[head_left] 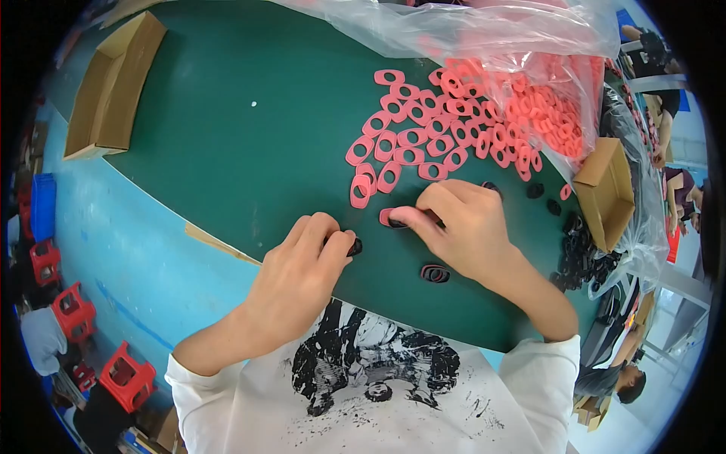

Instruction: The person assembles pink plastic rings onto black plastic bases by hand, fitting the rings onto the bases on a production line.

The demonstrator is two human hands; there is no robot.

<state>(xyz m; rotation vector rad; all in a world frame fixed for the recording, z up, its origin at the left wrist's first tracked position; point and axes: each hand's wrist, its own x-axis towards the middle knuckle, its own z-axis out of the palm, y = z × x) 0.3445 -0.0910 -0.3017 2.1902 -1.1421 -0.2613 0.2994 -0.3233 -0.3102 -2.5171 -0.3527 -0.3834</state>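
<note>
My left hand (pixel 302 257) is closed on a small black oval part (pixel 355 247) just above the table, its fingers hiding most of it. My right hand (pixel 469 227) has its fingers curled and its thumb on a pink ring (pixel 385 217) that carries a black piece; the thumb covers part of both. A black oval piece with a pinkish rim (pixel 435 273) lies on the table between my forearms. Another dark piece (pixel 491 189) shows just behind my right hand. Beyond my hands, many flat pink rings (pixel 409 156) with oval holes are spread out.
A clear plastic bag (pixel 552 91) spills pink rings at the far right. Cardboard boxes stand at the right (pixel 605 193) and far left (pixel 117 87) of the green table (pixel 219 151). Black parts (pixel 578 253) are heaped at the right edge. Red stools (pixel 128 377) stand on the blue floor.
</note>
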